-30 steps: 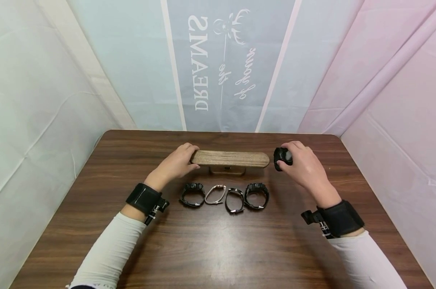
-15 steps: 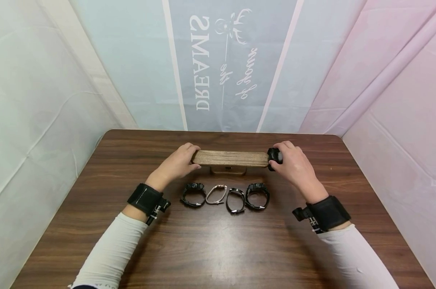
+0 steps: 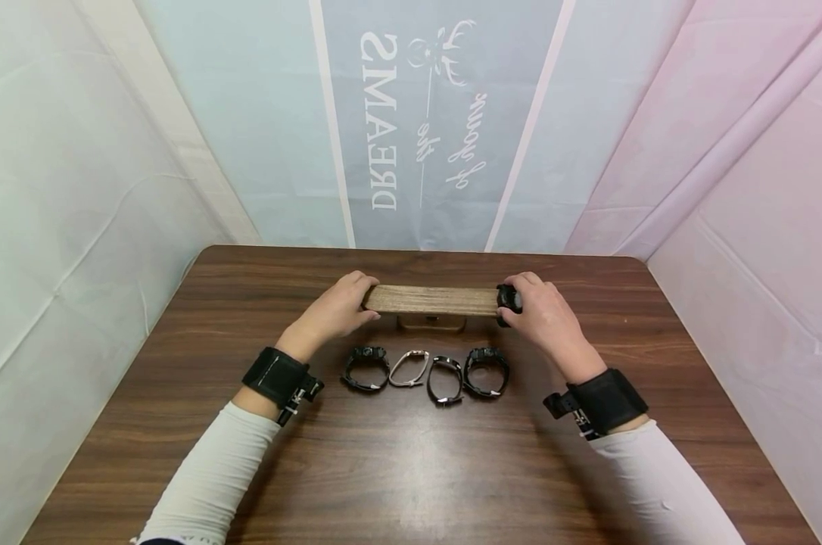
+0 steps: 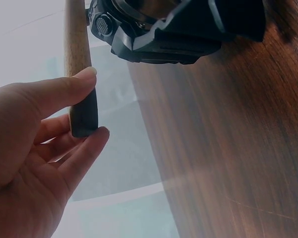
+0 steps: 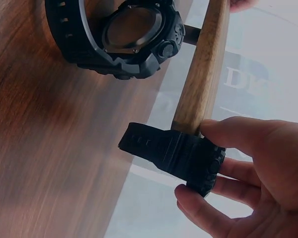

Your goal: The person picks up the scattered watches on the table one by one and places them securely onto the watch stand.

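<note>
A wooden watch stand (image 3: 431, 300) with a long rounded bar stands toward the back of the table. My left hand (image 3: 339, 305) grips the bar's left end between thumb and fingers; the left wrist view shows the bar's dark end (image 4: 84, 116) in that grasp. At the other end, my right hand (image 3: 546, 312) pinches a black watch (image 3: 509, 299) whose closed loop sits around the bar's tip. In the right wrist view the watch's strap (image 5: 149, 146) hangs below the bar, thumb at its upper edge.
In front of the stand several watches lie in a row: a chunky black watch (image 3: 366, 369) at left, a slim pale watch (image 3: 409, 369), a thin black watch (image 3: 444, 380) and another chunky black watch (image 3: 486, 372). A printed curtain (image 3: 445, 113) hangs behind the table (image 3: 411, 469).
My right hand has moved left with the black watch, from beside the bar's right end onto it. My left hand keeps its hold on the left end.
</note>
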The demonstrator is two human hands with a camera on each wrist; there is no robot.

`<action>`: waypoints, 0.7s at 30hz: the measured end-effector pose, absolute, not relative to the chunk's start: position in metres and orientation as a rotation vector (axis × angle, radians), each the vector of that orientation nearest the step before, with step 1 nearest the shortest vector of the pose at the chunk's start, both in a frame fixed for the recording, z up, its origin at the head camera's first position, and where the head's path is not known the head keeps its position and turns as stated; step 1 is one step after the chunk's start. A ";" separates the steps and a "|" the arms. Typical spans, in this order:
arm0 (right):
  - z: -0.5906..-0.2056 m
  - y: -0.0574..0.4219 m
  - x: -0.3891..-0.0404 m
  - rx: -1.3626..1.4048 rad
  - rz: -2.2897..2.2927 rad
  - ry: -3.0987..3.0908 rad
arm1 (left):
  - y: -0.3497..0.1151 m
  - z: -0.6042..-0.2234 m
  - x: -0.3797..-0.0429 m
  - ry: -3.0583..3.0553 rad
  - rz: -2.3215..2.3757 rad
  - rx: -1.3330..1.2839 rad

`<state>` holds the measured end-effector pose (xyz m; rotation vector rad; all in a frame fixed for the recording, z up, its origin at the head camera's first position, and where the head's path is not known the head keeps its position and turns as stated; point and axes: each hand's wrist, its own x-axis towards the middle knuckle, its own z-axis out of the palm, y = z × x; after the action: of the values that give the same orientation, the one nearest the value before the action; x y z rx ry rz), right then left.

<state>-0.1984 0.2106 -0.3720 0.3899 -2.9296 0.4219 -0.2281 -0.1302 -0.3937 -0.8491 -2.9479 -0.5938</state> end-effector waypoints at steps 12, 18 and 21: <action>-0.371 0.206 -0.198 0.479 0.398 -2.935 | -0.130 -0.394 -0.229 -2.942 -0.570 -0.851; -0.368 0.206 -0.196 0.531 0.407 -2.980 | -0.129 -0.394 -0.229 -2.935 -0.553 -0.856; -0.367 0.206 -0.196 0.561 0.399 -2.992 | -0.129 -0.394 -0.229 -2.932 -0.544 -0.858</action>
<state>-0.1956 0.2063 -0.3669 0.5607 -2.9924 0.3991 -0.2295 -0.1294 -0.3942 -0.8580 -2.9322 -0.5440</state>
